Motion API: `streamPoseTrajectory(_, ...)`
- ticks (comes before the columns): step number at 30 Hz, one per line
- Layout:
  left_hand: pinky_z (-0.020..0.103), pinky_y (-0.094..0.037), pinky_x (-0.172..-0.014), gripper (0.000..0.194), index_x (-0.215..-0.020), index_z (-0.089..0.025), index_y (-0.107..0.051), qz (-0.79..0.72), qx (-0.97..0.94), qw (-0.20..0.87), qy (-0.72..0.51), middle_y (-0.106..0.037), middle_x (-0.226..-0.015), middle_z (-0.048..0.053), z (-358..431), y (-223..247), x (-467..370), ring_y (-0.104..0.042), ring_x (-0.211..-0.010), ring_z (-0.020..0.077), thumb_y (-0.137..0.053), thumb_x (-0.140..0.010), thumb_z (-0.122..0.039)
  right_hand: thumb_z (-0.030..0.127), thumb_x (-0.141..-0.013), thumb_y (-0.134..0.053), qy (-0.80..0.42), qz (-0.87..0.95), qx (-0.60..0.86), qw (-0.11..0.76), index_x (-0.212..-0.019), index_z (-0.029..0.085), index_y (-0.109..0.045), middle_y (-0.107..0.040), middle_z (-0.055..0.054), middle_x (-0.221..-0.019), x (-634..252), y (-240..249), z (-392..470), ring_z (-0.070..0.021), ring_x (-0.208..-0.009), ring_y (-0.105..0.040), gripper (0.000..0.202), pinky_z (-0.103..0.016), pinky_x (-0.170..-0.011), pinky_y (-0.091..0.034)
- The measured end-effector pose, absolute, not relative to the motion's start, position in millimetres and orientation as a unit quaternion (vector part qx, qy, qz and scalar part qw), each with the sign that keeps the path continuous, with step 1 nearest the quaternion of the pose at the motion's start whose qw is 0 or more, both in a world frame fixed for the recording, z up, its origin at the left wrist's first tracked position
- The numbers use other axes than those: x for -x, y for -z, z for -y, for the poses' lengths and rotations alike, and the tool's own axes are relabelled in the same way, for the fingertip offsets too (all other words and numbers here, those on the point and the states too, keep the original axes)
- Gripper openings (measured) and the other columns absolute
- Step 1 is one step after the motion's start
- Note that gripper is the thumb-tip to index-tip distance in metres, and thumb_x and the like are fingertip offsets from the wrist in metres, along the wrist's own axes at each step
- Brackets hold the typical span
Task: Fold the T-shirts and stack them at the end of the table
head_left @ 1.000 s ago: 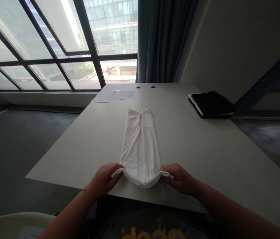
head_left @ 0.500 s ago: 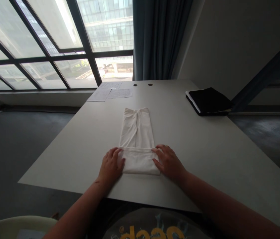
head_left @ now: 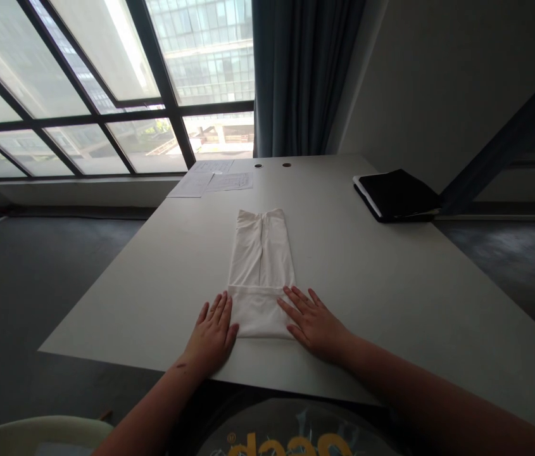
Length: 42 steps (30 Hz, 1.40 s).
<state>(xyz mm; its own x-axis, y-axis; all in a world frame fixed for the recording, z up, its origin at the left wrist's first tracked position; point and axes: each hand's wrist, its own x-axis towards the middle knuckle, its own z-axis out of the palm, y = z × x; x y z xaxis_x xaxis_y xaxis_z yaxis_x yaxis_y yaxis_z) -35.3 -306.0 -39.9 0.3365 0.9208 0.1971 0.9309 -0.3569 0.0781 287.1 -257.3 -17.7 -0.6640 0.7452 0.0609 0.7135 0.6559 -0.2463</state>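
Note:
A white cloth lies on the table in a narrow upright strip, its near end folded over into a flat band with a straight upper edge. My left hand rests flat at the left side of that band, fingers stretched out, the thumb at the cloth's lower left edge. On the other side my right hand lies with fingers spread, fingertips on the right part of the folded band. Neither hand grips the cloth.
The white table bears printed papers at the far left and a black folder at the far right. Two round holes sit near the far edge. A pale chair stands at the lower left.
Both hands have flattened and their fingers have straightened. The left hand has moved slightly nearer to me; the right fingertips reach further left over the folded band.

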Motion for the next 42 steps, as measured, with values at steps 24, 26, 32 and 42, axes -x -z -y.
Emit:
streamPoseTrajectory(24,0.052,-0.024,-0.123,0.052,-0.149,-0.021,-0.053,0.617,0.759,-0.117,0.171,-0.050,-0.156,0.014,-25.4,20.0,32.6,-0.041,-0.147,0.0291,-0.049,-0.101,-0.040,0.036,-0.103,-0.051,-0.149,0.789,0.560,0.203,-0.143,0.018,-0.061,-0.057,-0.014,-0.150,-257.1,17.9,-40.5,-0.0287,-0.143,-0.048,0.045,-0.053,-0.123,-0.025)
streamPoseTrajectory(26,0.045,-0.033,-0.119,0.050,-0.143,-0.019,-0.059,0.593,0.755,-0.134,0.245,-0.057,-0.149,0.014,-32.7,24.9,36.6,-0.052,-0.137,0.0278,-0.057,-0.096,-0.036,0.032,-0.100,-0.054,-0.157,0.775,0.565,0.234,-0.142,0.019,-0.062,-0.061,-0.012,-0.145,-258.9,21.4,-48.7,-0.0263,-0.136,-0.055,0.045,-0.047,-0.121,-0.032)
streamPoseTrajectory(32,0.031,-0.052,-0.084,0.042,-0.119,-0.016,-0.071,0.545,0.643,-0.269,0.466,-0.073,-0.093,0.006,-33.9,30.0,47.8,-0.066,-0.085,0.0177,-0.068,-0.086,-0.040,0.030,-0.091,-0.062,-0.244,0.713,0.508,0.416,-0.130,0.021,-0.072,-0.073,-0.008,-0.128,-265.3,23.7,-43.1,-0.0231,-0.114,-0.069,0.042,-0.041,-0.107,-0.051)
streamPoseTrajectory(42,0.027,-0.051,-0.081,0.045,-0.114,-0.021,-0.055,0.468,0.679,-0.355,0.440,-0.066,-0.089,0.000,50.5,15.2,56.3,-0.063,-0.083,0.0141,-0.075,-0.076,-0.036,0.036,-0.089,-0.066,-0.243,0.740,0.439,0.448,-0.111,0.023,-0.066,-0.074,-0.005,-0.104,-286.3,11.2,47.3,-0.0211,-0.096,-0.070,0.026,-0.038,-0.095,-0.056)
